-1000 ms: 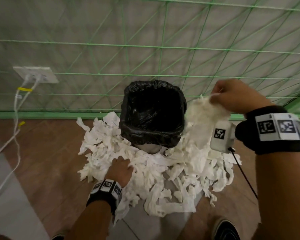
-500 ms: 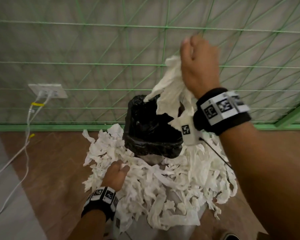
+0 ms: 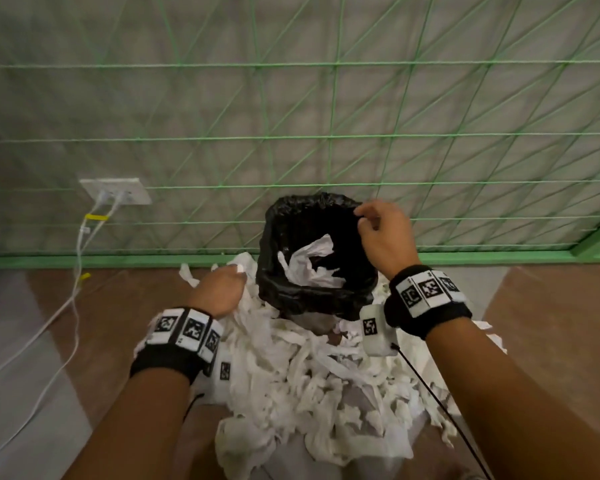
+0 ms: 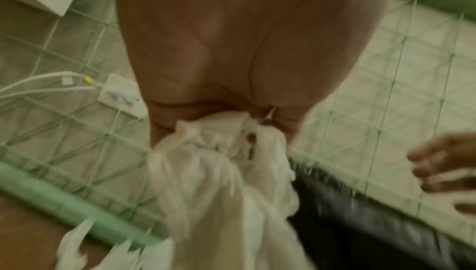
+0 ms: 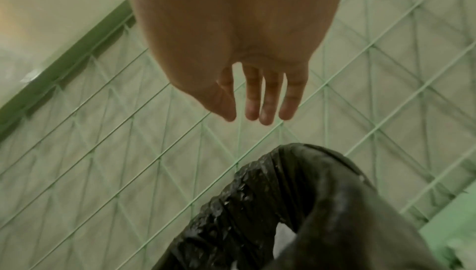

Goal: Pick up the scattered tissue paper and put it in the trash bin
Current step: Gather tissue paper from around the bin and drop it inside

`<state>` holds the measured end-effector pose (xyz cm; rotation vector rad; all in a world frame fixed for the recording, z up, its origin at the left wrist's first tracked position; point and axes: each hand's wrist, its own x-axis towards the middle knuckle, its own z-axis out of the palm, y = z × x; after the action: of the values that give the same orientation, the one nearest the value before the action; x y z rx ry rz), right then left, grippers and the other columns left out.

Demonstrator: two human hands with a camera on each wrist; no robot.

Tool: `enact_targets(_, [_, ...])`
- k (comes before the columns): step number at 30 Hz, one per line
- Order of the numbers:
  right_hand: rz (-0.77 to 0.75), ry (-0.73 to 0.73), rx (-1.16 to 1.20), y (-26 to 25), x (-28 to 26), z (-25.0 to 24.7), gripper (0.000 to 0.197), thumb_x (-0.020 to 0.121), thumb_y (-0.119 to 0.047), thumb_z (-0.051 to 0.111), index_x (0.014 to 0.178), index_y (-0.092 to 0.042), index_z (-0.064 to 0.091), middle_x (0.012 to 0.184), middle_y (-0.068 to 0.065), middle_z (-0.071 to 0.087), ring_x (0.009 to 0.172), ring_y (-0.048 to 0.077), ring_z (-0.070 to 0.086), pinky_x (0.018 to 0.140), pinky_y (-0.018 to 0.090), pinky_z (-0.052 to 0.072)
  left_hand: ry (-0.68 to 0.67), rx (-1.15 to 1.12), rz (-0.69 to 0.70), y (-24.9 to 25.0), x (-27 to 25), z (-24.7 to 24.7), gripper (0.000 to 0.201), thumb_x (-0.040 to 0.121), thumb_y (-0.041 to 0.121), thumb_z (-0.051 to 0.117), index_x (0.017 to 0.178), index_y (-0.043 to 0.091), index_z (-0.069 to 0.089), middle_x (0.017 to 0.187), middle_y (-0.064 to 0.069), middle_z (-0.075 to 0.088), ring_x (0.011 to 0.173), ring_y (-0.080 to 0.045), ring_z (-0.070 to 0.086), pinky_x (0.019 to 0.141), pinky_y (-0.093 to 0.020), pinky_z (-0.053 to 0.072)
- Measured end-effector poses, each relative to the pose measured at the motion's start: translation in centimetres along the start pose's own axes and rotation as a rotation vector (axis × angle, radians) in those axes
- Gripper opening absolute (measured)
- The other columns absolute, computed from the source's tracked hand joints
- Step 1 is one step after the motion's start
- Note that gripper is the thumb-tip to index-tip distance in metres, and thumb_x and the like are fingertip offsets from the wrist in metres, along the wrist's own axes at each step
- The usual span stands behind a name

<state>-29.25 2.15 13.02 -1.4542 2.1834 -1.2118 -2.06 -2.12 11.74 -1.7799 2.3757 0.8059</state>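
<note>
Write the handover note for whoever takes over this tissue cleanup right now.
Left hand: grips a bunch of tissue beside the trash bin, not yet over its opening.
Right hand: open and holding nothing, above the bin's far right rim.
Done: some tissue in the bin, on the black liner.
Left: drop the left hand's bunch in, then clear the large pile of tissue on the floor, around the bin's base and in front of it.
</note>
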Motion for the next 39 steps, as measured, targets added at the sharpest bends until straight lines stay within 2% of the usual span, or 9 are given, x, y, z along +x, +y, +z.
enact_targets(3, [0.099, 0.206, 0.095, 1.7, 0.0, -1.6, 0.021, 0.078, -0.008, 0.052, 0.090, -0.017, 0.067, 0.094, 0.008, 0.068, 0.085, 0.023, 0.064, 0.082, 0.034, 0.052, 0.021, -0.109, -0.009, 2.0, -0.8, -4.2, 0.031, 0.099, 0.031, 0.037, 0.104, 0.008, 0.056, 0.116, -0.020, 0.060, 0.103, -0.033, 0.058, 0.089, -0.039, 0.044])
enact_targets(7, [0.330, 0.240, 0.050, 5.9, -1.5, -2.0, 0.014, 0.082, -0.008, 0.054, 0.091, -0.008, 0.066, 0.094, 0.011, 0.070, 0.087, 0.028, 0.062, 0.078, 0.030, 0.046, 0.279, -0.315, 0.101, 6.6, -2.1, -10.1, 0.045, 0.100, 0.043, 0.032, 0.136, 0.017, 0.040, 0.132, -0.010, 0.054, 0.112, -0.028, 0.056, 0.095, -0.037, 0.042])
enact_targets(10, [0.503, -0.032, -0.279, 10.0, -4.1, -0.6, 0.024, 0.089, -0.015, 0.048, 0.096, -0.001, 0.066, 0.105, 0.023, 0.068, 0.099, 0.038, 0.062, 0.083, 0.036, 0.048, 0.508, -0.648, 0.373, 11.1, -2.2, -13.5, 0.022, 0.101, 0.030, 0.036, 0.111, 0.020, 0.053, 0.092, 0.008, 0.057, 0.074, -0.004, 0.051, 0.062, -0.011, 0.042])
enact_targets(12, [0.542, -0.348, -0.402, 11.5, -6.5, 0.7, 0.026, 0.089, -0.016, 0.049, 0.107, -0.003, 0.063, 0.115, 0.022, 0.064, 0.107, 0.037, 0.060, 0.088, 0.036, 0.048, 0.617, -0.742, 0.491, 13.4, -1.4, -13.9, 0.015, 0.099, 0.022, 0.039, 0.093, 0.024, 0.052, 0.078, 0.010, 0.050, 0.062, -0.002, 0.044, 0.054, -0.013, 0.038])
enact_targets(18, [0.392, -0.893, -0.495, 12.9, -13.5, 4.8, 0.062, 0.083, -0.044, 0.064, 0.140, -0.035, 0.040, 0.152, 0.011, 0.016, 0.137, 0.036, 0.035, 0.108, 0.037, 0.041, 0.299, -0.443, 0.475, 12.8, 3.7, -4.8, 0.027, 0.093, 0.027, 0.042, 0.103, 0.005, 0.055, 0.104, -0.011, 0.054, 0.100, -0.026, 0.053, 0.092, -0.039, 0.040])
enact_targets(22, [0.301, -1.087, -0.635, 12.0, -15.1, 6.0, 0.066, 0.087, -0.041, 0.058, 0.145, -0.018, 0.036, 0.154, 0.011, 0.025, 0.138, 0.035, 0.033, 0.114, 0.039, 0.031, -0.079, 0.323, 0.310, 9.4, 3.7, 2.1, 0.057, 0.085, 0.051, 0.021, 0.118, 0.018, 0.052, 0.132, -0.007, 0.041, 0.122, -0.032, 0.032, 0.102, -0.050, 0.029])
enact_targets(29, [0.265, -1.356, -0.562, 12.6, -15.6, 6.7, 0.095, 0.064, -0.060, 0.067, 0.146, -0.029, 0.031, 0.154, 0.006, 0.031, 0.140, 0.027, 0.034, 0.115, 0.040, 0.030, 0.351, 0.041, 0.524, 6.6, 1.4, 2.2, 0.037, 0.082, 0.063, 0.041, 0.102, 0.038, 0.059, 0.137, 0.017, 0.040, 0.135, -0.010, 0.023, 0.104, -0.038, 0.015])
enact_targets(33, [0.196, -1.248, -0.637, 11.2, -15.5, 6.8, 0.057, 0.089, -0.020, 0.055, 0.142, -0.009, 0.037, 0.140, 0.021, 0.047, 0.129, 0.034, 0.047, 0.107, 0.039, 0.037, 0.282, 0.107, 0.505, 4.5, -0.3, 4.3, 0.049, 0.073, 0.080, 0.040, 0.100, 0.041, 0.049, 0.134, 0.020, 0.038, 0.137, -0.008, 0.021, 0.111, -0.040, 0.009])
enact_targets(39, [0.325, -0.711, -0.306, 9.1, -8.6, -0.5, 0.033, 0.099, -0.018, 0.040, 0.114, -0.005, 0.067, 0.129, 0.014, 0.060, 0.119, 0.026, 0.055, 0.100, 0.030, 0.038, 0.381, 0.159, 0.432, 4.9, 0.4, 6.3, 0.049, 0.078, 0.077, 0.036, 0.096, 0.032, 0.041, 0.118, 0.013, 0.042, 0.130, -0.016, 0.033, 0.110, -0.041, 0.020])
